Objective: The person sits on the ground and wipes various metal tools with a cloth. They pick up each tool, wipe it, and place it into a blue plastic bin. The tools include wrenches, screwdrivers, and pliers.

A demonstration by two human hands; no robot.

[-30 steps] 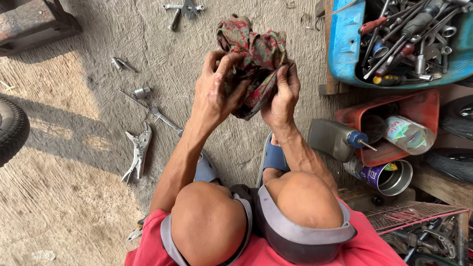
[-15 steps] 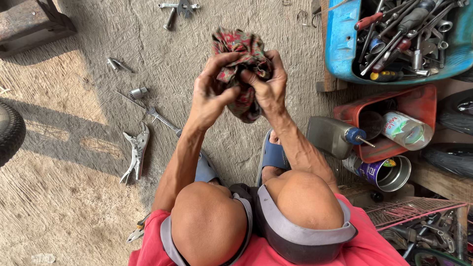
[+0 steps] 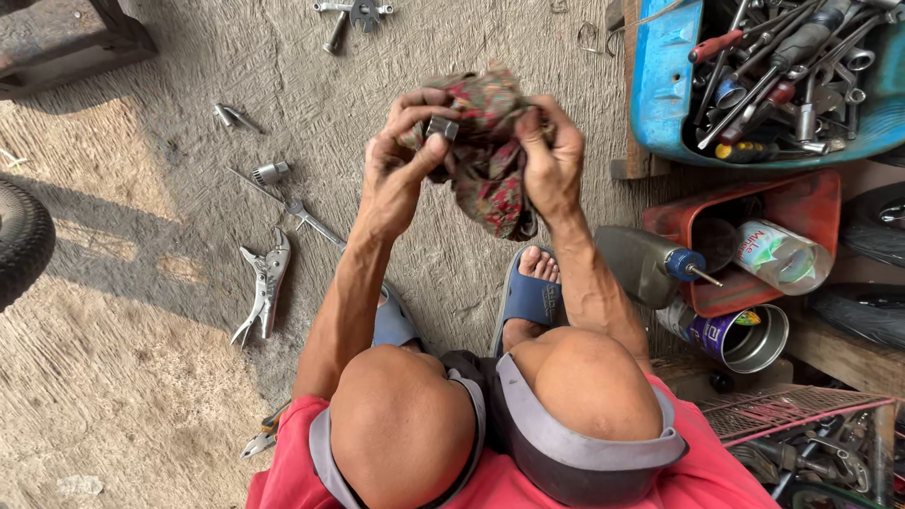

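The left hand [image 3: 396,165] is pinching a small metal part [image 3: 441,127] against the rag [image 3: 490,160]. The right hand [image 3: 551,155] is gripping the rag's other side, so the cloth is bunching between both hands and hanging down.

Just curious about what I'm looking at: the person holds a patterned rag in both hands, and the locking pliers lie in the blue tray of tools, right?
Not quite. Both hands, left hand and right hand, do hold the rag, but the head view shows the locking pliers lying on the concrete floor, not in the blue tray.
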